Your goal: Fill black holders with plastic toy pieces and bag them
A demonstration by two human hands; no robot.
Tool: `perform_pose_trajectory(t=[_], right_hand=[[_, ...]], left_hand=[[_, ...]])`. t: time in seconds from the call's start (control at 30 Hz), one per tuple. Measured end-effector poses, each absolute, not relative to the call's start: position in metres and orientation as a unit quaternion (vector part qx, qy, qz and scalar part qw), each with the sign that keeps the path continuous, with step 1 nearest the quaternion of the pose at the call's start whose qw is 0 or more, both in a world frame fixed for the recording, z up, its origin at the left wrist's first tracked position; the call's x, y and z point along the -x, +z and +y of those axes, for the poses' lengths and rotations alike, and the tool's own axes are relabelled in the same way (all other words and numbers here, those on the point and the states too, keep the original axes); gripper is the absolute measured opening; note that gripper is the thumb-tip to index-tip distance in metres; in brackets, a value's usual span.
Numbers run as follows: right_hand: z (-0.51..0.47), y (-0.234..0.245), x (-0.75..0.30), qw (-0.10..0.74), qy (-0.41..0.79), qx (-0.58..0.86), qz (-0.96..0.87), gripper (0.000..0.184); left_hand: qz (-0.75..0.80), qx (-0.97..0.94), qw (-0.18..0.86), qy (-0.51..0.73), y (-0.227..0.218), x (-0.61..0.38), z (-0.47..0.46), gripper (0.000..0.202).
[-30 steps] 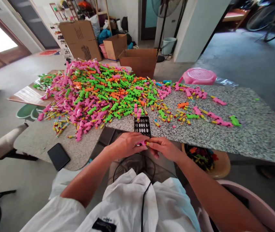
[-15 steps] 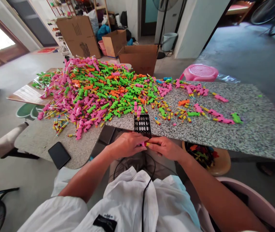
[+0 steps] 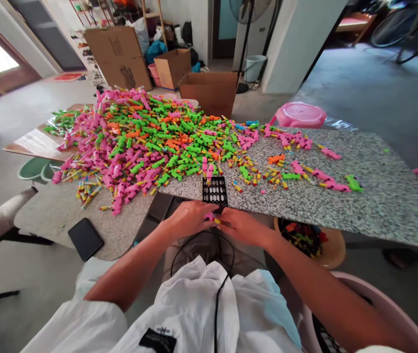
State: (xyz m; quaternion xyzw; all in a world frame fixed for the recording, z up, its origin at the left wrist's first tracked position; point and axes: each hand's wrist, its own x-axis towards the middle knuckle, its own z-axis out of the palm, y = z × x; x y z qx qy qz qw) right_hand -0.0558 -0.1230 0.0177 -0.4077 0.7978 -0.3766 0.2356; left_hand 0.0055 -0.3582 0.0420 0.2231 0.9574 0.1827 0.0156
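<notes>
In front of my lap, my left hand (image 3: 188, 215) has its fingers closed round a small pink toy piece (image 3: 208, 215), partly covered by them. A yellow tube end (image 3: 216, 220) sticks out of that piece towards the right. My right hand (image 3: 241, 225) pinches around this tube end, its fingertips partly hidden. Just beyond both hands lies a black grid rack (image 3: 225, 196) at the table edge. Two pink toy pieces (image 3: 209, 171) stand at its far end.
A large heap of pink, green and orange toy pieces (image 3: 146, 132) covers the left of the speckled stone table (image 3: 370, 211). Loose yellow tubes (image 3: 278, 179) lie right of the rack. A black phone (image 3: 86, 239) rests at left. Below the edge stands a bowl of parts (image 3: 335, 247).
Both hands have shifted slightly left in the picture, still together on the pink piece. The yellow end now tilts downward more. The whole view has moved a little too.
</notes>
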Motion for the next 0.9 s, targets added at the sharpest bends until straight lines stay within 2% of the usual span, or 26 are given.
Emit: perform_pose_trajectory(t=[0.07, 0.17, 0.3, 0.4, 0.5, 0.67, 0.9], right_hand=[[-0.128, 0.012, 0.062, 0.171, -0.285, 0.427, 0.841, 0.026], [-0.131, 0.004, 0.077, 0.154, -0.194, 0.425, 0.871, 0.029], [-0.133, -0.006, 0.105, 0.124, -0.210, 0.374, 0.895, 0.033], [-0.146, -0.015, 0.123, 0.118, -0.271, 0.264, 0.918, 0.031], [-0.167, -0.025, 0.132, 0.130, -0.300, 0.220, 0.919, 0.030], [-0.192, -0.036, 0.134, 0.103, -0.240, 0.258, 0.930, 0.029], [-0.195, -0.040, 0.134, 0.099, -0.166, 0.282, 0.940, 0.032]], left_hand=[[0.951, -0.244, 0.005, 0.188, 0.045, -0.003, -0.361, 0.049], [0.939, -0.207, -0.078, 0.265, 0.047, -0.002, -0.373, 0.060], [0.896, 0.008, -0.220, 0.386, 0.028, 0.002, -0.402, 0.042], [0.865, 0.079, -0.201, 0.453, -0.001, 0.012, -0.415, 0.033], [0.873, 0.045, -0.153, 0.460, -0.030, 0.026, -0.412, 0.027], [0.903, -0.009, -0.147, 0.403, -0.059, 0.053, -0.396, 0.027], [0.938, -0.022, -0.118, 0.324, -0.074, 0.079, -0.390, 0.031]])
